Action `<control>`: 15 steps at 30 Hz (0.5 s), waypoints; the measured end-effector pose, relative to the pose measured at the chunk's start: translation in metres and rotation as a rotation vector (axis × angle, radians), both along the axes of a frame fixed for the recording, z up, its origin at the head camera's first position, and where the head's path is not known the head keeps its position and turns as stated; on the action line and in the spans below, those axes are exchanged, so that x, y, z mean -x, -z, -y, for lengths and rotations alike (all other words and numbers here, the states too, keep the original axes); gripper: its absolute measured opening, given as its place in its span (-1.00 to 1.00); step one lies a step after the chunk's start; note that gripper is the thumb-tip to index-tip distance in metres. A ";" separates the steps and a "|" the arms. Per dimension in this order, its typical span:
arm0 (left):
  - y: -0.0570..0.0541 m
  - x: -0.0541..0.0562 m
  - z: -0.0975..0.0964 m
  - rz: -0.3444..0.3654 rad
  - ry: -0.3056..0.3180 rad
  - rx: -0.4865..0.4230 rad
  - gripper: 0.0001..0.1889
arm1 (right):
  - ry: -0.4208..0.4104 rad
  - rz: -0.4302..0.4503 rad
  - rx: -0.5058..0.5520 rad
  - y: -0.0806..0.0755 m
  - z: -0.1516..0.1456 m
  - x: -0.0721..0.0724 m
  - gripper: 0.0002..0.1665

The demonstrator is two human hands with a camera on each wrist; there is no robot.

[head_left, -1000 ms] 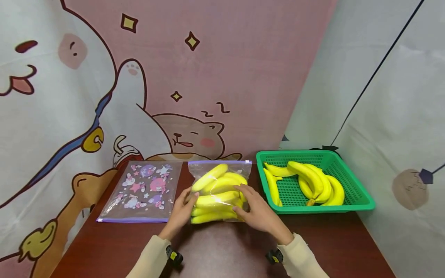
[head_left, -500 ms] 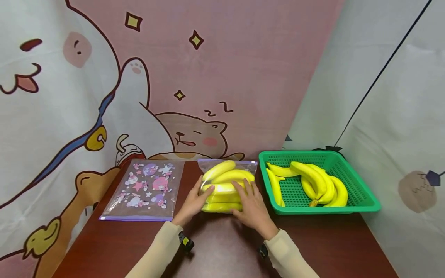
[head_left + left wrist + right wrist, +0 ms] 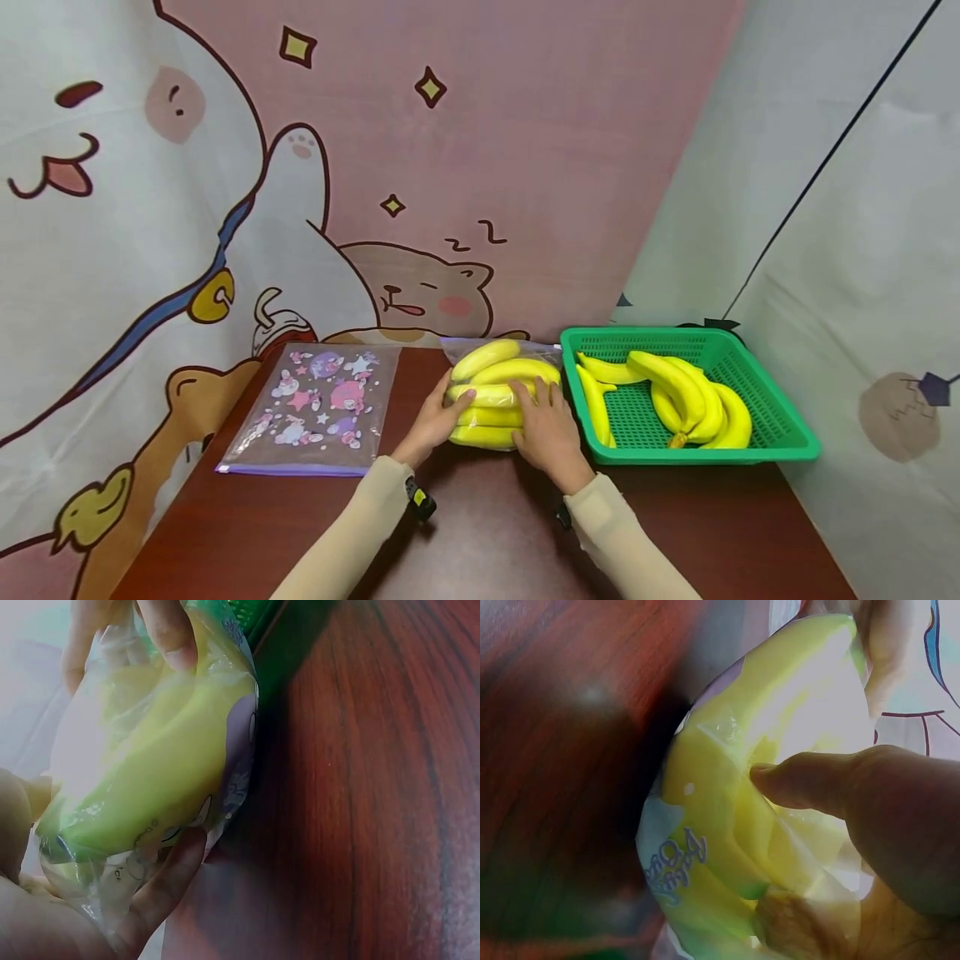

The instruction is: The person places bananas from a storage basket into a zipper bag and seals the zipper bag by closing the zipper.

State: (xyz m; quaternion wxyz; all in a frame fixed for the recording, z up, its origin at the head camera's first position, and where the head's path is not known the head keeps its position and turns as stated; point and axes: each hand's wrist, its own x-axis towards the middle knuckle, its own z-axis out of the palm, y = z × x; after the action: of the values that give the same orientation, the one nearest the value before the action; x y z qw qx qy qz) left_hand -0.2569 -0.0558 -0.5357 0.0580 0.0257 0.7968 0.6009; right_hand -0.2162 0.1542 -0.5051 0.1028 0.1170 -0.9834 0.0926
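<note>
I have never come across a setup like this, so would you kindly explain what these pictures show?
There is no machine here, just a person's left hand and right hand. The wide picture comes from the person's head, looking forward and down; the two close ones are taken from the wrists. The hands hold a filled bag, see-through with bananas inside. On the dark table, a flat patterned bag lies to the left, and a green basket with more bananas stands to the right.
</note>
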 end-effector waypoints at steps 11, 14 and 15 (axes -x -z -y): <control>0.001 -0.001 -0.011 0.009 0.030 -0.039 -0.10 | 0.020 0.011 0.029 0.000 -0.008 -0.003 -0.03; 0.000 0.000 -0.005 0.010 0.030 -0.023 -0.08 | -0.004 -0.028 0.060 0.000 -0.008 -0.003 -0.05; 0.000 0.000 -0.003 0.018 0.032 -0.014 -0.07 | -0.016 -0.042 0.077 0.000 -0.007 -0.004 -0.06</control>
State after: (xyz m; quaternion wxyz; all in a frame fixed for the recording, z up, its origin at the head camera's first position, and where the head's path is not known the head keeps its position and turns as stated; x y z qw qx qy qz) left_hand -0.2565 -0.0531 -0.5361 0.0746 0.0331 0.7914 0.6059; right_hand -0.2124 0.1613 -0.5051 0.1272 0.1230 -0.9758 0.1286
